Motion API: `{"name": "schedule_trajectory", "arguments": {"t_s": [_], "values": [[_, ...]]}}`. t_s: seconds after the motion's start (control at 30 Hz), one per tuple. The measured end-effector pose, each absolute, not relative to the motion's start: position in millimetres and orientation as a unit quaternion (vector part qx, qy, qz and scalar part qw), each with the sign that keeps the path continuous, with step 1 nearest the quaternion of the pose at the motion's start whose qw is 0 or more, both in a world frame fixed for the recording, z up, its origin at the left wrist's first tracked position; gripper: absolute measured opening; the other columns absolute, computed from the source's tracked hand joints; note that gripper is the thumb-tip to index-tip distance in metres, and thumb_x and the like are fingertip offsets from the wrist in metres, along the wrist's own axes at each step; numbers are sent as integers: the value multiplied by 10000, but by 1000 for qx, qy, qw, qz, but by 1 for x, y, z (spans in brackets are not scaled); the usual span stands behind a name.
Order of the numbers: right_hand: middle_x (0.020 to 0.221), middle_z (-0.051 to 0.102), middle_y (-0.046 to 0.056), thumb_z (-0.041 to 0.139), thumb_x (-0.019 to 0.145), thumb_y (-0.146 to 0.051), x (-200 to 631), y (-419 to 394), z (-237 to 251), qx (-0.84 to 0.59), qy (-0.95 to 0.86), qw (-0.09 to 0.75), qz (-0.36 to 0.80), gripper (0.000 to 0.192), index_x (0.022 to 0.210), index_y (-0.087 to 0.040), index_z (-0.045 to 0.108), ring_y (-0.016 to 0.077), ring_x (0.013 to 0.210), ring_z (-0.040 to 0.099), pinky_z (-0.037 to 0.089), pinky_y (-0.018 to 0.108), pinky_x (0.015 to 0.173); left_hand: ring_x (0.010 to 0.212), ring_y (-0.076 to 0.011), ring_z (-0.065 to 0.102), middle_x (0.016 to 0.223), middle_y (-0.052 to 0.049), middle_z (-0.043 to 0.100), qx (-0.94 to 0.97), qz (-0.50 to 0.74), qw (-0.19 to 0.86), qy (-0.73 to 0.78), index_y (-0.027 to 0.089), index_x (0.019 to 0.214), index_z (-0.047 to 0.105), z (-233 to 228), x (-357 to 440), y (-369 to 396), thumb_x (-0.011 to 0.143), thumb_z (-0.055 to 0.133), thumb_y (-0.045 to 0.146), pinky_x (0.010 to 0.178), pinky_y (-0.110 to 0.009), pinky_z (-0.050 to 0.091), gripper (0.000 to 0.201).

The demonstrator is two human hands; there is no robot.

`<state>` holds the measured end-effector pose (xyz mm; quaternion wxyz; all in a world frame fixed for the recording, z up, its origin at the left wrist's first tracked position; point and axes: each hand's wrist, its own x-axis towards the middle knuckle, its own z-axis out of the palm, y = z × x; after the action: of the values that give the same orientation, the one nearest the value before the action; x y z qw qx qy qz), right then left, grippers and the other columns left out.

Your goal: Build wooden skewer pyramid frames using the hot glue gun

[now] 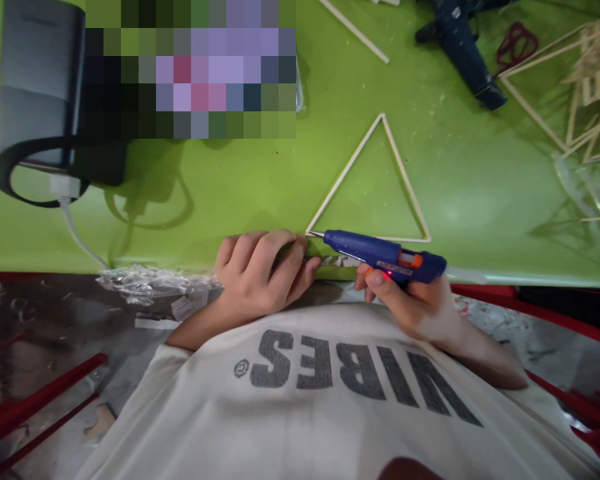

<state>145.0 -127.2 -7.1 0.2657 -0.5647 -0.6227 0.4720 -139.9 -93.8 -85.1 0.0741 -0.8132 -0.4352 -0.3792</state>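
At the near table edge, a blue glue gun (385, 257) is gripped by the right hand (410, 303) with fingers curled around its handle, its nozzle laid at the lower left corner of a triangle of 3 thin sticks (370, 183) lying flat on the green table (230, 193). The left hand (260, 273) is loosely curled, fingertips pressed at that same corner. Farther off, a second dark blue glue gun (463, 50) and stick frames (587, 100) are seen.

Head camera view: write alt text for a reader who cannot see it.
The right hand holds a blue glue gun with its nozzle at the lower left corner of a triangle of thin wooden sticks on a green table. The left hand rests at the table edge beside that corner.
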Motion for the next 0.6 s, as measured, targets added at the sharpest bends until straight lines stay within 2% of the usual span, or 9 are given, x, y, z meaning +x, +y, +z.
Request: {"name": "schedule_trajectory", "arguments": {"t_s": [0.13,0.3,0.47,0.6], "values": [[895,833,34,811,1154,-495,144,-128,-6,-579,-615,253,471,267,1002,-277,835,224,728,768,607,355,618,891,-272,728,1056,-67,870,-810,-391,70,-431,305,1212,872,-84,-139,-93,1064,848,508,804,-462,448,253],[834,775,39,802,1143,-578,147,-129,-7,-594,-606,236,473,387,918,-266,773,217,681,689,577,374,603,878,-270,728,1034,-66,872,-809,-396,70,-428,280,1185,853,-85,-140,-94,1058,849,492,788,-459,450,247],[809,741,28,813,1140,-562,148,-129,-8,-593,-602,236,480,385,897,-267,768,215,683,672,550,372,603,903,-285,720,1047,-79,853,-807,-387,77,-438,318,1142,864,-90,-141,-96,1054,826,538,810,-469,458,240],[805,724,26,827,1130,-560,148,-129,-10,-591,-602,240,480,378,899,-269,761,218,693,671,552,369,603,883,-275,702,1017,-77,847,-800,-431,64,-413,292,1062,843,-88,-140,-94,1008,875,443,781,-459,439,163]]}}
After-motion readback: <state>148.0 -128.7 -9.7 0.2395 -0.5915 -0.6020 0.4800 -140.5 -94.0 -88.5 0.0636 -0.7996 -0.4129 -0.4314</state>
